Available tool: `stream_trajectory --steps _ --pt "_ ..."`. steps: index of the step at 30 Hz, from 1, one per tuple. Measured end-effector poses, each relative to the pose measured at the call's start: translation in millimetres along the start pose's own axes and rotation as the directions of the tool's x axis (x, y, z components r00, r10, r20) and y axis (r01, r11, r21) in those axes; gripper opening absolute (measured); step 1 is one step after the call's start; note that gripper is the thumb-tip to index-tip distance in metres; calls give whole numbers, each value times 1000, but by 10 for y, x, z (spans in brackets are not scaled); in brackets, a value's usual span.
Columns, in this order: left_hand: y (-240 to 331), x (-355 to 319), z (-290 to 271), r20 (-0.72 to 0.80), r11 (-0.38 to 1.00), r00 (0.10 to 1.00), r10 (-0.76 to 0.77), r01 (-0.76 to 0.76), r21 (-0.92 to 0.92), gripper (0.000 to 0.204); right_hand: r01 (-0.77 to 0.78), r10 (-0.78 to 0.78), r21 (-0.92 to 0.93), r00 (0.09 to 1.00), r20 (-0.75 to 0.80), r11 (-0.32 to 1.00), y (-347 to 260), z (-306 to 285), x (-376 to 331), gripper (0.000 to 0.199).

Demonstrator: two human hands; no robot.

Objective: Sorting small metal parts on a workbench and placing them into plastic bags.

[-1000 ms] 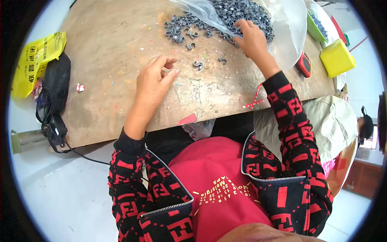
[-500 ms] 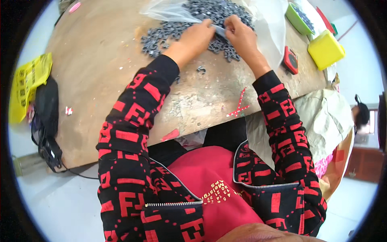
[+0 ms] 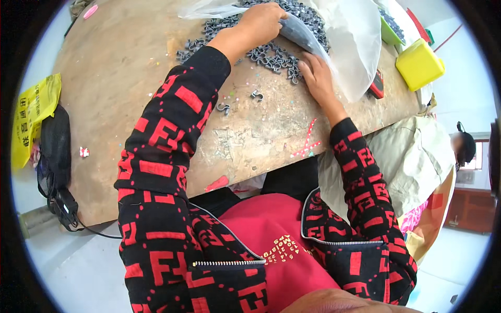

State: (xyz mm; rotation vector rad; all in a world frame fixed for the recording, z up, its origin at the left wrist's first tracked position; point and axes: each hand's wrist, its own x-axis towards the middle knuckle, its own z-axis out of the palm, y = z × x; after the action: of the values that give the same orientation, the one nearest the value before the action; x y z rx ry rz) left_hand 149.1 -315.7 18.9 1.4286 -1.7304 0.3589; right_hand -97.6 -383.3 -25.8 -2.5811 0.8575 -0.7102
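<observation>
While a yellow bag (image 3: 36,117) sits at nine o'clock, our left hand (image 3: 262,24) grips the edge of the clear plastic bag (image 3: 359,52) at twelve, gray clips (image 3: 272,56) lie across the bench (image 3: 125,78) there, and our right hand (image 3: 319,81) meets bag and clips at one; whether it grips, we cannot tell.
</observation>
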Motion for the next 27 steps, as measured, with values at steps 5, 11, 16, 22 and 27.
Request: stream_trajectory --steps 5,11,16,22,27 --pt "25 14 55 98 989 987 -128 134 -64 20 181 -182 19 981 65 983 -146 219 169 47" --pt "-31 -123 55 17 980 988 -156 157 -119 22 376 -394 213 918 47 902 -441 234 411 44" --pt "495 11 -49 -33 948 966 -258 260 186 13 366 -390 173 911 136 915 -159 511 833 44" --pt "165 41 166 -166 971 972 -167 133 -198 7 255 -353 417 919 177 873 212 1276 909 47" --pt "386 164 136 -106 974 968 -228 226 -33 6 257 -376 421 898 228 870 723 1292 1429 46"
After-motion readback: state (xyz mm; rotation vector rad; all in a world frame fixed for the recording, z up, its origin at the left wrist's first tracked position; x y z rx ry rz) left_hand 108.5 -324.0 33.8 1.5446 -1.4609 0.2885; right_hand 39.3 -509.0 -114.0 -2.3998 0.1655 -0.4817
